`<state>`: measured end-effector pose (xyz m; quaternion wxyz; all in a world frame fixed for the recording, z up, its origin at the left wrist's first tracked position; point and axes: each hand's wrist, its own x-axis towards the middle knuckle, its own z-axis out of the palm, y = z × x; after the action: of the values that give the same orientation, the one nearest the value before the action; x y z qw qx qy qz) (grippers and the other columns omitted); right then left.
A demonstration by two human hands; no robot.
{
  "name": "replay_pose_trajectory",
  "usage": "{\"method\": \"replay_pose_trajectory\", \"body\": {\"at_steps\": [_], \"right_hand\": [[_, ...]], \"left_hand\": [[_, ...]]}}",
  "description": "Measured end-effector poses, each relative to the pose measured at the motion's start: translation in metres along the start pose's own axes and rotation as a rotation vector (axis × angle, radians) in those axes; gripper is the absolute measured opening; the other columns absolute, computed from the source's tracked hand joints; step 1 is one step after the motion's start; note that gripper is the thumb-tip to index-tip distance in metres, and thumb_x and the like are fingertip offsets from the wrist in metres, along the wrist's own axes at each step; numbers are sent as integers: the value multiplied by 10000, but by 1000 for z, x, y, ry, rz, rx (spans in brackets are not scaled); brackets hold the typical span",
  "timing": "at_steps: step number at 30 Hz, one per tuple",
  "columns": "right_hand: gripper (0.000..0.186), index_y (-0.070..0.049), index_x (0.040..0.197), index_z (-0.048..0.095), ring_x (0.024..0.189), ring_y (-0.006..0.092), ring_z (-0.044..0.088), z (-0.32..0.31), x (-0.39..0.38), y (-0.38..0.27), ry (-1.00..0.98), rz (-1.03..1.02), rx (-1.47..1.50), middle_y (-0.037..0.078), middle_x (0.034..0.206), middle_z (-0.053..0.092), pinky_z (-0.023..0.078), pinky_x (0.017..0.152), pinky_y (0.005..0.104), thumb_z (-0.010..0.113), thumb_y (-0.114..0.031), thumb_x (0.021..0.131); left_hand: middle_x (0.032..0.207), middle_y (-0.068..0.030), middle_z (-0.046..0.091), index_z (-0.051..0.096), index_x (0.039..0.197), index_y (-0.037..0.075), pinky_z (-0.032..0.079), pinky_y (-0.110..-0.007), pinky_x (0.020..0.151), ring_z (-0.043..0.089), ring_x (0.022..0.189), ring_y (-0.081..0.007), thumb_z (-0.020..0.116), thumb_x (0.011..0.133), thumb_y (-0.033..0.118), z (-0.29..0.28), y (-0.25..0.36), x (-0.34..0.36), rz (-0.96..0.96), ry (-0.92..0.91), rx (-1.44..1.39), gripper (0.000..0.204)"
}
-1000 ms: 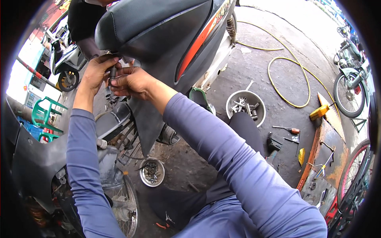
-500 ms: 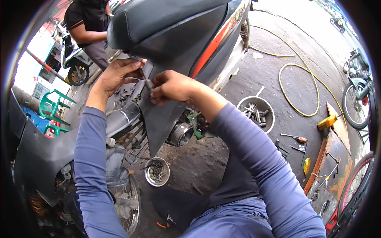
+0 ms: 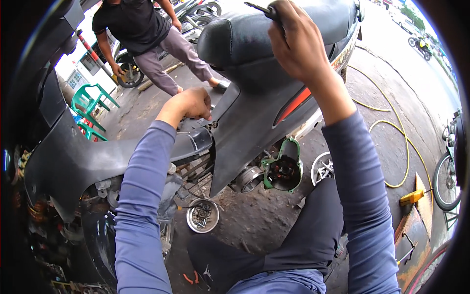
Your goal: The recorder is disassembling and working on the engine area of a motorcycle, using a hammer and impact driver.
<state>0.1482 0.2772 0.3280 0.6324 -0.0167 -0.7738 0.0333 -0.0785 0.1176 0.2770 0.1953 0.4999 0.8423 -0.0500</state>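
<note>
My right hand [image 3: 299,41] is raised over the motorcycle seat [image 3: 240,41]. It is closed around a small dark tool [image 3: 260,8] with a slim, pointed shank; most of its body is hidden in my fingers. My left hand [image 3: 192,103] is low, beside the front end of the black side panel [image 3: 245,125]. Its fingers are curled and pressed together near a small fastener point [image 3: 213,125] on the panel; anything between them is hidden. Under the panel, a green-edged engine part [image 3: 284,166] stands open next to a round metal opening [image 3: 250,179].
A bowl of small bolts [image 3: 201,226] and a bowl of sockets and tools [image 3: 319,169] rest on the ground. A person [image 3: 142,29] in dark clothes is beyond the motorcycle. Green chairs [image 3: 87,105] stand left; a yellow hose [image 3: 404,142] loops on the right.
My right hand has left the panel and risen to the right, over the seat, with the tool. My left hand stays by the panel. The other person has changed position, and the view has shifted.
</note>
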Motion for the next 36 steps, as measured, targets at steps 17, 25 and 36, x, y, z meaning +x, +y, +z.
{"method": "replay_pose_trajectory", "body": {"at_steps": [17,25,36], "right_hand": [[176,-17,1007,551,1015,389,600,42,18,26,-94,120,-15,208,1002,650,467,885,466,502,-92,855],[135,-8,973,549,965,407,582,33,13,26,-106,33,20,213,939,628,456,842,470,496,-54,857],[142,-4,1016,552,861,232,586,12,-3,34,-104,91,388,119,857,586,451,774,351,524,-39,881]], "left_hand": [[654,-140,675,683,730,-37,524,-334,547,673,558,-205,734,660,91,43,-3,2,-49,122,236,155],[877,-233,690,729,849,-29,544,-402,779,685,879,-346,766,645,171,40,-1,-20,-80,329,116,288],[768,-59,672,694,885,-14,498,-284,651,616,698,-114,681,770,27,86,59,-125,274,489,-847,122]]}}
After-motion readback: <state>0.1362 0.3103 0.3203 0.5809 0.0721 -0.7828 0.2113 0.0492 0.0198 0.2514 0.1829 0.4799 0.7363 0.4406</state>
